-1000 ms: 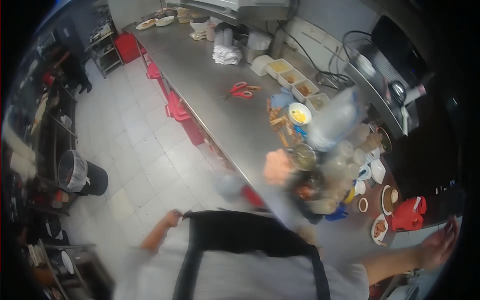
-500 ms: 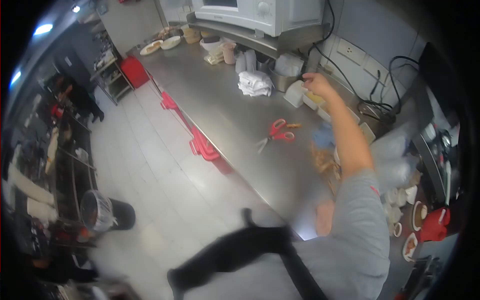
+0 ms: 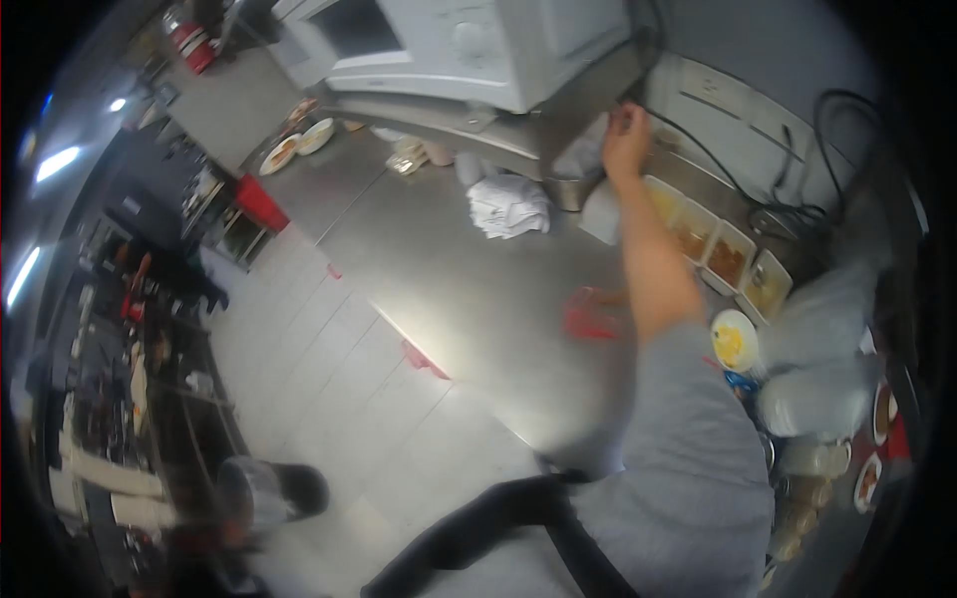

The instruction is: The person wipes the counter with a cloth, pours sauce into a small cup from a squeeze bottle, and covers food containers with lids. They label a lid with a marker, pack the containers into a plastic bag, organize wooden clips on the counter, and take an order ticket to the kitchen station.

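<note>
My right hand [image 3: 626,145] reaches to the back of the steel counter [image 3: 459,289], beside the metal container [image 3: 575,189] below the microwave's corner. Its fingers are bent and slightly apart, somewhat blurred, with nothing visible between them. A crumpled white cloth [image 3: 508,206] lies left of the forearm. Nearer the middle, red-handled scissors [image 3: 590,315] are smeared by motion. Right of the forearm stand white tubs of food, among them one with brown contents [image 3: 727,261], and a bowl with yellow pieces [image 3: 735,341]. My left hand is out of sight.
A white microwave [image 3: 439,50] sits on a raised steel shelf. Black cables [image 3: 733,179] hang by the wall sockets. Clear plastic packs [image 3: 812,399] and dishes crowd the right side. A bin [image 3: 254,493] stands on the floor; a person [image 3: 174,269] is at the far left.
The view has shifted and tilted, bringing the microwave nearer. My right hand has moved up and back towards the metal container, and the tubs beside the forearm show more fully.
</note>
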A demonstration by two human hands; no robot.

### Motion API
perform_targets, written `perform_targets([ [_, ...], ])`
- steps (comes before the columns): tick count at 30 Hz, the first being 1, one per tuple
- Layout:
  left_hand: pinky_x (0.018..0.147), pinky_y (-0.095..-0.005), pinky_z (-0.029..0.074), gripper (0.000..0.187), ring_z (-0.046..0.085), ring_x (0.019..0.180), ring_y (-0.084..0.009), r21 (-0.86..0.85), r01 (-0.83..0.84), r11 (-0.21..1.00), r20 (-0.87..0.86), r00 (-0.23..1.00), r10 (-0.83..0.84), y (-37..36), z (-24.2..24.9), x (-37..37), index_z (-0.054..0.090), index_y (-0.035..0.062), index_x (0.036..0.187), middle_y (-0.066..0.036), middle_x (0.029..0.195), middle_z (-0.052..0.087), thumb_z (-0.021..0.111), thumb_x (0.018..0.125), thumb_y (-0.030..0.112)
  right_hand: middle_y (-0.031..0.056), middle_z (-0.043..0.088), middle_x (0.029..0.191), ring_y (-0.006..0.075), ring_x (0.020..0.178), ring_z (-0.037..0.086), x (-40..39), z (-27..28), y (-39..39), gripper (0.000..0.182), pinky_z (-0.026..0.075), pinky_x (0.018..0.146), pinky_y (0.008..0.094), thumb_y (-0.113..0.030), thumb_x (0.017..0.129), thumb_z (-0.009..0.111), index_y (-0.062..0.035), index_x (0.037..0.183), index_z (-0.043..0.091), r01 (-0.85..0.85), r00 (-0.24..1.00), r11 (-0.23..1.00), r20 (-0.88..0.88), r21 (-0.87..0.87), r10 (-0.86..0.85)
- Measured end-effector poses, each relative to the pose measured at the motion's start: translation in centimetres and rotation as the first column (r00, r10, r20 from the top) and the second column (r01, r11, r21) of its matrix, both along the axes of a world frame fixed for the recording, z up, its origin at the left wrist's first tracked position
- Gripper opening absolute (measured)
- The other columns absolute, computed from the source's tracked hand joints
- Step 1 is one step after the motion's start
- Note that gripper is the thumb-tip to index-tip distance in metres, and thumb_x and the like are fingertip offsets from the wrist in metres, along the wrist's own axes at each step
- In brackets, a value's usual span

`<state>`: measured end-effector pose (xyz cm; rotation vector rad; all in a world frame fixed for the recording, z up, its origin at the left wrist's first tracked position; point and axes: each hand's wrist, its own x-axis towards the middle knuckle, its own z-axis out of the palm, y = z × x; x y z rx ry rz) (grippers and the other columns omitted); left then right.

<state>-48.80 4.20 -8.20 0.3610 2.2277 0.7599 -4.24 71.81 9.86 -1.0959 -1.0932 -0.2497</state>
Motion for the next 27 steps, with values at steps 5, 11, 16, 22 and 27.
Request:
perform_targets([
  [5,0.067,-0.0330,0.043,0.038,0.046,0.067,-0.0193,0.120,0.269,0.956,-0.057,0.963,-0.264,4.9,1.8,4.8,0.055,0.0076,0.112,-0.007,0.083,0.054,0.061,0.074,0.008,0.0066,0.046,0.090,0.0177,0.085,0.044,-0.1,4.2,-15.5,0.032,0.037,0.080,0.0313,-0.035,0.092,0.050,-0.0043,0.098,0.045,-0.326,0.858,0.905,-0.315,0.273,0.405],
  [11,0.063,-0.0318,0.043,0.037,0.044,0.061,-0.0160,0.265,0.742,0.616,-0.147,0.662,-0.735,7.0,7.6,15.0,0.053,0.0078,0.114,-0.004,0.079,0.053,0.061,0.077,0.009,0.0012,0.045,0.076,0.0095,0.067,0.044,-5.0,-1.8,-41.3,0.008,0.039,0.062,0.0274,-0.014,0.094,0.045,-0.0077,0.098,0.042,-0.675,0.611,0.725,-0.449,0.136,0.652],
  [16,0.063,-0.0361,0.043,0.050,0.048,0.066,-0.0221,0.488,0.865,0.114,-0.460,0.367,-0.809,5.7,8.1,25.8,0.056,0.0054,0.109,-0.007,0.080,0.053,0.077,0.064,0.013,0.0035,0.047,0.078,0.0110,0.073,0.046,-5.3,-5.6,-57.2,0.015,0.040,0.065,0.0271,-0.014,0.091,0.050,-0.0052,0.101,0.044,-0.814,0.528,0.546,-0.641,-0.196,0.557],
  [22,0.061,-0.0348,0.044,0.042,0.051,0.068,-0.0219,0.418,0.875,-0.244,-0.447,-0.036,-0.894,2.9,10.6,32.3,0.058,0.0067,0.103,-0.009,0.079,0.055,0.076,0.066,0.014,0.0077,0.055,0.090,0.0235,0.085,0.058,7.8,0.3,-66.7,0.036,0.046,0.072,0.0345,-0.009,0.077,0.063,-0.0076,0.111,0.051,-0.770,0.458,0.300,-0.160,-0.563,0.874],
  [27,0.061,-0.0338,0.045,0.035,0.053,0.069,-0.0217,0.443,0.861,-0.250,-0.387,-0.068,-0.920,-0.7,14.3,38.5,0.060,0.0077,0.098,-0.010,0.078,0.056,0.076,0.068,0.016,0.0089,0.056,0.096,0.0282,0.087,0.059,19.2,2.5,-72.1,0.030,0.048,0.074,0.0359,-0.005,0.078,0.056,-0.0104,0.107,0.058,-0.525,0.372,0.294,0.095,-0.799,0.923],
])
